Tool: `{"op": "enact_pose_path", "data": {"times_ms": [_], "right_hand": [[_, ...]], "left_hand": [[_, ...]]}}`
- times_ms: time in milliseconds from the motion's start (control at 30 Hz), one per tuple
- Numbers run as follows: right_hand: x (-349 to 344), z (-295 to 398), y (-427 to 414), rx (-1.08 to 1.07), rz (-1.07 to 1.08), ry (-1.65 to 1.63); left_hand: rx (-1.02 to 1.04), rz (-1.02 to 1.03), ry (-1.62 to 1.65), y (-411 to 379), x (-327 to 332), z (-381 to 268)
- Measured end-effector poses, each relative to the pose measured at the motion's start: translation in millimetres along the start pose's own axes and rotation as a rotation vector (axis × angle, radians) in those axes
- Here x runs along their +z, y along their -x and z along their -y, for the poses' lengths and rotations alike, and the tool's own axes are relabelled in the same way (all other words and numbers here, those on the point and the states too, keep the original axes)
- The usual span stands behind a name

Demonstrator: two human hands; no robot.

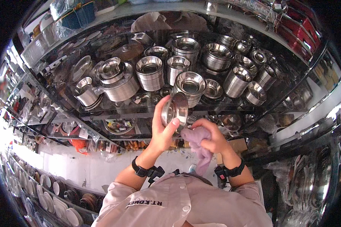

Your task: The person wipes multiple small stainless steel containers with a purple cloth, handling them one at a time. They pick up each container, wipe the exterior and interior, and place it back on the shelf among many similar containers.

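Note:
My left hand (165,127) grips a shiny stainless steel bowl (179,109) by its rim and side, with the thumb at the near edge. The bowl is tilted on its side in front of the shelf. Bunched in my right hand (214,139) is a purple cloth (200,137), its loose end hanging down toward my waist. The cloth is close to the bowl's lower edge; whether they touch I cannot tell. Just beyond the bowl stands a stack of steel bowls (191,85), partly hidden by it.
Several more stacks of steel bowls, such as one stack (150,73) and another (238,81), crowd the dark shelf (119,112). A brown glass lid (128,51) lies behind them. Lower left, plates (74,216) line another rack. A cardboard box (238,145) sits below the shelf.

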State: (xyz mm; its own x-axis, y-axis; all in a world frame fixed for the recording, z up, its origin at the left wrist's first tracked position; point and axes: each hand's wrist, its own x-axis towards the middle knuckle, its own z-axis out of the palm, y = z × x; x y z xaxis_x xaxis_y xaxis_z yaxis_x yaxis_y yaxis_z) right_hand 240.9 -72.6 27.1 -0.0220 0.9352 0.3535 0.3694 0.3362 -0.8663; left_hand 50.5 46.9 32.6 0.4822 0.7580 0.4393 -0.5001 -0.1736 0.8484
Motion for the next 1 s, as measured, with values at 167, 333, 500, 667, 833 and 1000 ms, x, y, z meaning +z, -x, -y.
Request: {"op": "enact_pose_path", "data": {"times_ms": [167,333,500,667,833,1000], "right_hand": [[-9,-4,10,0.211,0.002,-0.41],[-9,-18,6,0.074,-0.053,-0.391],[-34,-26,7,0.132,0.056,-0.647],[-63,-34,-2,0.137,0.136,-0.525],[-82,-56,-20,0.019,0.117,-0.181],[-99,-92,-43,0.032,0.093,0.058]], "left_hand": [[0.034,0.009,0.124,-7,-3,18],[0.069,-0.049,0.111,-20,14,25],[0.096,0.063,0.019,-43,21,34],[0.011,-0.06,-0.169,-69,25,55],[0.084,-0.29,-0.316,-90,41,76],[0.077,-0.192,-0.467,-112,36,96]]}}
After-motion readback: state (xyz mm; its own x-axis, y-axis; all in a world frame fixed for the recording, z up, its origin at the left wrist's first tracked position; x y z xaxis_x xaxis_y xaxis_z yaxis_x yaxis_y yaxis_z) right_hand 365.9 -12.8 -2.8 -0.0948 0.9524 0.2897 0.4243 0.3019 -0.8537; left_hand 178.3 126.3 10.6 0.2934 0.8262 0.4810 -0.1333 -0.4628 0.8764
